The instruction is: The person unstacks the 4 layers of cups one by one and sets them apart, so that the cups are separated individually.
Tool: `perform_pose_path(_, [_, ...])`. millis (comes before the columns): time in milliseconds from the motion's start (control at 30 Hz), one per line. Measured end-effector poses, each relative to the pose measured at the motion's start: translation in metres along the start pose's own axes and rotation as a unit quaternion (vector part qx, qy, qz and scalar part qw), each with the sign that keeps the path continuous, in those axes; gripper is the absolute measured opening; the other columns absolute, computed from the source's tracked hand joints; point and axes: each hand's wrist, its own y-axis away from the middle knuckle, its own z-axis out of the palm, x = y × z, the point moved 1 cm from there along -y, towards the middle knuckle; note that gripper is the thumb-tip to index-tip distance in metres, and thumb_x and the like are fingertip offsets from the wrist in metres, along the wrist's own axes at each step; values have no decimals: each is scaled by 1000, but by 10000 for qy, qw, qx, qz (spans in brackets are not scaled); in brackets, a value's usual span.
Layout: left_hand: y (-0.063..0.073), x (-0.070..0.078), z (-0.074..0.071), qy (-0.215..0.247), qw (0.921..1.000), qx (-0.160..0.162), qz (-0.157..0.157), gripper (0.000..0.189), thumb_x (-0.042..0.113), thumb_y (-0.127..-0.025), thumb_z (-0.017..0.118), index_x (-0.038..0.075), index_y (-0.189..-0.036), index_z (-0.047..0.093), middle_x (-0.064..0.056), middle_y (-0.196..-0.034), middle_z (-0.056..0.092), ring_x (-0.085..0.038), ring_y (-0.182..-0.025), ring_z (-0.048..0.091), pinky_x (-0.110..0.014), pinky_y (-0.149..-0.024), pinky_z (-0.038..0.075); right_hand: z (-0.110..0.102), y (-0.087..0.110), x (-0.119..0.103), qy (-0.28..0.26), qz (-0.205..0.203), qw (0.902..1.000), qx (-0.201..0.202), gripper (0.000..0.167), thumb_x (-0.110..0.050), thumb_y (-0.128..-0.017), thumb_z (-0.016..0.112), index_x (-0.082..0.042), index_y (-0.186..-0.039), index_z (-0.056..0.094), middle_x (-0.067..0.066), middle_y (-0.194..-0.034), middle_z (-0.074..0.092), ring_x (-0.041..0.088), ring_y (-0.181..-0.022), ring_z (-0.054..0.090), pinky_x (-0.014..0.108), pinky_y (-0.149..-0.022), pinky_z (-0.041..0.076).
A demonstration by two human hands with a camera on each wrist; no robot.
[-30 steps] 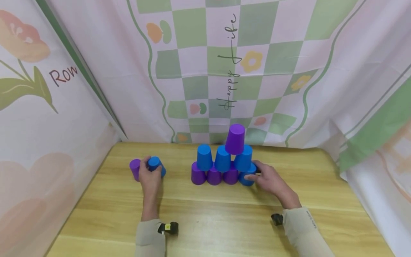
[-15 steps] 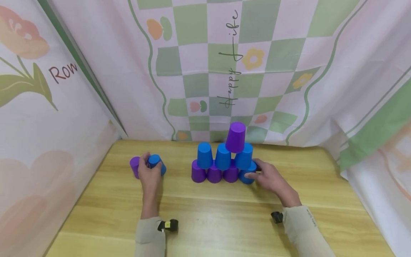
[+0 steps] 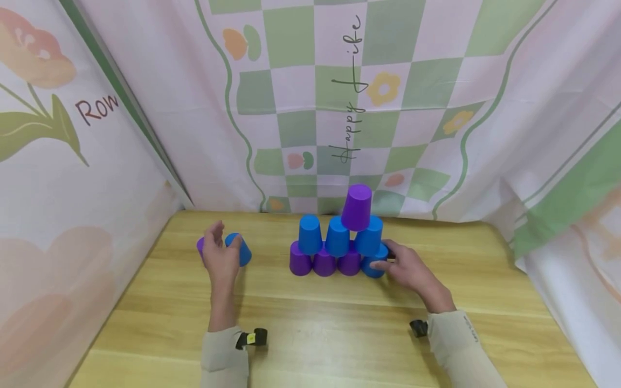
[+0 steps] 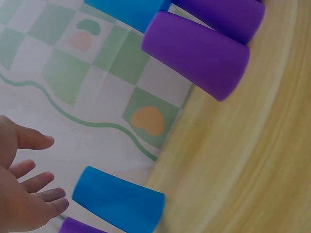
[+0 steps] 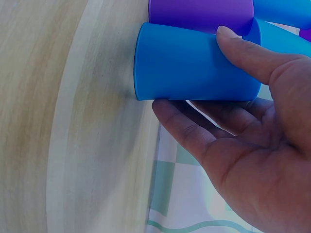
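My left hand (image 3: 221, 257) is raised with its fingers spread apart, above an upside-down blue cup (image 3: 245, 254) and a purple cup (image 3: 200, 248) that it partly hides. In the left wrist view a gap shows between its fingers and that blue cup (image 4: 119, 201). At the right end of a cup pyramid, my right hand (image 3: 412, 274) grips the bottom-row blue cup (image 5: 184, 65), thumb on the near side and fingers on the other. Three purple cups (image 3: 324, 264) continue that row. Three blue cups (image 3: 337, 237) form the second row, and one purple cup (image 3: 357, 207) stands on its right-hand pair.
All this stands on a wooden table (image 3: 310, 334). Close behind the pyramid hangs a checkered curtain (image 3: 301, 129), and another printed curtain (image 3: 73, 215) borders the left side. Both sleeves carry small black wrist cameras (image 3: 252, 338).
My left hand has let go of the loose blue cup and lifted slightly up and left, its fingers spreading. The right hand and the pyramid stay as they were.
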Motion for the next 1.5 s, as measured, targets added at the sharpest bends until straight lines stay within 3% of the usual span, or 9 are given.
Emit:
perform_pose_path(300, [4,17,0,170,9995,-135,228,62,-1,-93,75,-1,-149,49,-21,-152,53,-34,-148,45,-41,-128,33,0,1,0,-19,-19,10000,12,57,-32,-104,67,-5,-151,50,23,-146,61,46,-132,58,63,-105,53])
perform_pose_path(500, [13,32,6,230,9981,-404,397,63,3,-93,77,2,-150,49,-17,-152,54,-30,-148,45,-40,-127,34,0,1,1,-15,-70,10000,35,55,-32,-104,67,-5,-149,51,23,-144,61,46,-132,59,63,-105,53])
perform_pose_path(900, [45,53,29,396,9892,-1117,858,67,4,-94,77,5,-153,47,-15,-152,54,-29,-148,46,-41,-127,35,0,1,1,-33,-26,10000,40,55,-31,-104,68,-6,-150,51,22,-145,61,46,-132,59,63,-105,53])
perform_pose_path(1500, [61,75,46,591,9755,-1657,1320,68,4,-93,79,9,-153,47,-11,-156,52,-28,-150,46,-43,-124,41,0,0,2,-23,-44,10000,46,55,-32,-103,68,-6,-149,52,21,-144,62,45,-131,59,63,-105,53])
